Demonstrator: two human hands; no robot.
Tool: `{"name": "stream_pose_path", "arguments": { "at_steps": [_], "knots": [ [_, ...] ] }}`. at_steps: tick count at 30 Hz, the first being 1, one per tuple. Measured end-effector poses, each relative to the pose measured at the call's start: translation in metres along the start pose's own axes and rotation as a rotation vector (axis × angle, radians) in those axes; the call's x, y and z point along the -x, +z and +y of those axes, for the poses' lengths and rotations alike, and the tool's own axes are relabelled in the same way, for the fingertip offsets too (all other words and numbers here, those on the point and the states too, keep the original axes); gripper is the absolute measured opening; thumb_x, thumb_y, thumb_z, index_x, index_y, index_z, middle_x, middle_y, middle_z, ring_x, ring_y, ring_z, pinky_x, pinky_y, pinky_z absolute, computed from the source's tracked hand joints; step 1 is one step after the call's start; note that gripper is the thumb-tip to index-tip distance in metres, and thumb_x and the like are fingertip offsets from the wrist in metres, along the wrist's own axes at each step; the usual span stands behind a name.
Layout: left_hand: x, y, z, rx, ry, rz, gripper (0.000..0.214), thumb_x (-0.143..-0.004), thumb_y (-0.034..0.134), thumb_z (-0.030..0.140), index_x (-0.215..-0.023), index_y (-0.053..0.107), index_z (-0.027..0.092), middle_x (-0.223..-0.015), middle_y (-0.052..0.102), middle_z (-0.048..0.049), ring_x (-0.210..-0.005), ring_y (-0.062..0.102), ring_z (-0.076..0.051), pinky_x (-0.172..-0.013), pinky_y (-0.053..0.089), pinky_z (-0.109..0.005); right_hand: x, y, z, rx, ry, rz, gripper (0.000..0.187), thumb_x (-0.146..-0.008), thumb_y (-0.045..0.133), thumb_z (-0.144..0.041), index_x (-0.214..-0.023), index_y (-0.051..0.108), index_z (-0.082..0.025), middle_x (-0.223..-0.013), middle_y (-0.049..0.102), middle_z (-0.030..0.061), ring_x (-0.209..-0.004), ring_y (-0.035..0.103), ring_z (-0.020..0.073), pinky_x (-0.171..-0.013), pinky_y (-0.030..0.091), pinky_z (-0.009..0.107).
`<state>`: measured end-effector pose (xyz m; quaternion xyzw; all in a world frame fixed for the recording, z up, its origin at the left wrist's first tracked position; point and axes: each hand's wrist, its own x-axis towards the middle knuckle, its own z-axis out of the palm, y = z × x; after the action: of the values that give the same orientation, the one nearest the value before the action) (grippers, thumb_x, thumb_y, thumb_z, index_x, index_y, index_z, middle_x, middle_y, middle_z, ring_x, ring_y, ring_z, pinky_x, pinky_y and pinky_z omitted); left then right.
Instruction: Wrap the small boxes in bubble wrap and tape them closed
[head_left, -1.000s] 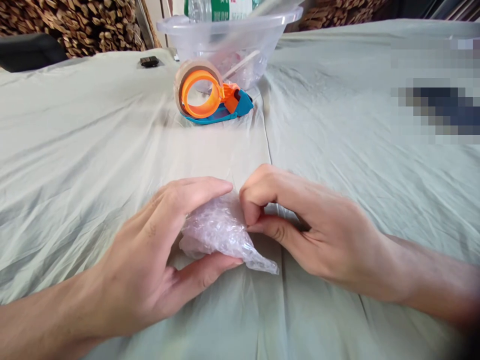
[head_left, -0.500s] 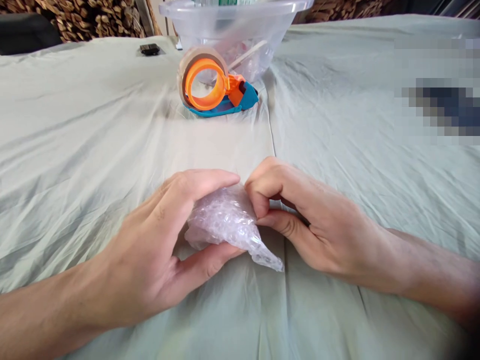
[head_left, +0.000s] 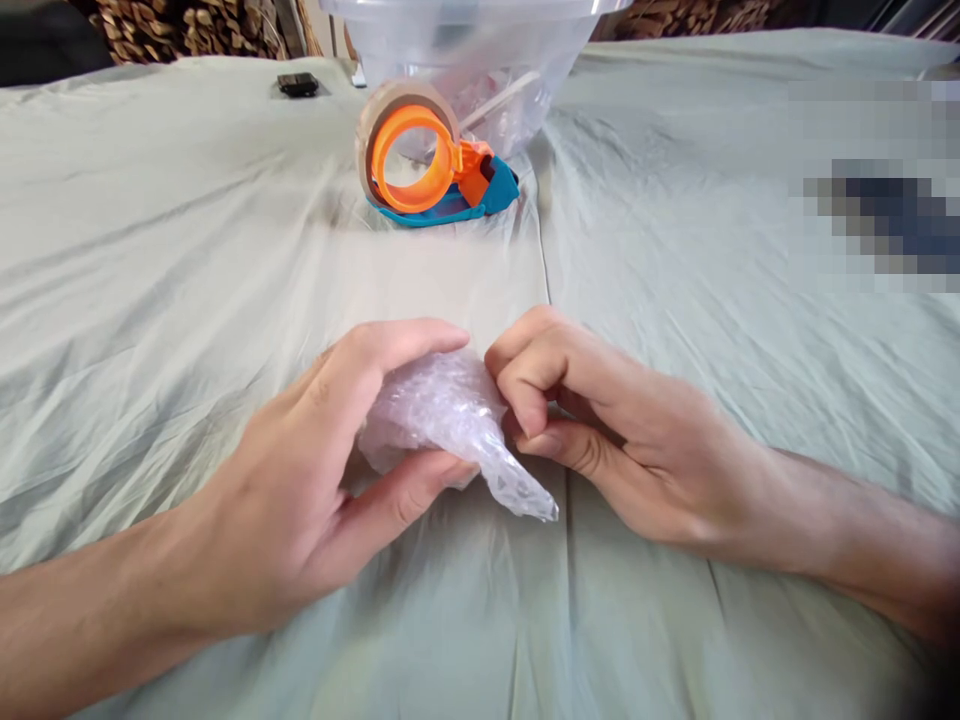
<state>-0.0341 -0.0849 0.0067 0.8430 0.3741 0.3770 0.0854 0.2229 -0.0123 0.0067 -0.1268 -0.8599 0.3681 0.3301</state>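
Observation:
A small bundle of bubble wrap [head_left: 442,415] sits just above the pale green cloth [head_left: 165,260], near me. My left hand [head_left: 307,490] wraps round its left side, fingers over the top and thumb underneath. My right hand [head_left: 600,430] meets the bundle's right end, its fingers curled and pinching the wrap's edge. A loose pointed corner of the wrap [head_left: 529,495] sticks out toward me between the two hands. What the wrap encloses is hidden.
An orange and blue tape dispenser [head_left: 431,165] with a roll of tape stands further back in the middle. Behind it is a clear plastic basin [head_left: 465,50]. A small black object [head_left: 298,84] lies at the back left. A blurred patch covers the right side.
Both hands and the bundle have shifted slightly up and away from me. My left thumb has closed further under the wrap, and the right fingers have curled tighter on its edge.

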Motion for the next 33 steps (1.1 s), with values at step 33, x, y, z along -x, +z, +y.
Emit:
{"name": "stream_pose_path", "arguments": {
  "at_steps": [33],
  "knots": [
    [0.0, 0.0, 0.001, -0.083, 0.067, -0.008, 0.053, -0.111, 0.07, 0.031, -0.161, 0.054, 0.023, -0.144, 0.078, -0.0085, -0.133, 0.079, -0.025, -0.114, 0.066, -0.031, 0.007, 0.006, -0.017, 0.554, -0.178, 0.23, 0.024, -0.108, 0.068, -0.004, -0.102, 0.073, -0.028, -0.102, 0.077, -0.002, -0.088, 0.076, 0.0131, -0.079, 0.065, 0.027]
  ]
}}
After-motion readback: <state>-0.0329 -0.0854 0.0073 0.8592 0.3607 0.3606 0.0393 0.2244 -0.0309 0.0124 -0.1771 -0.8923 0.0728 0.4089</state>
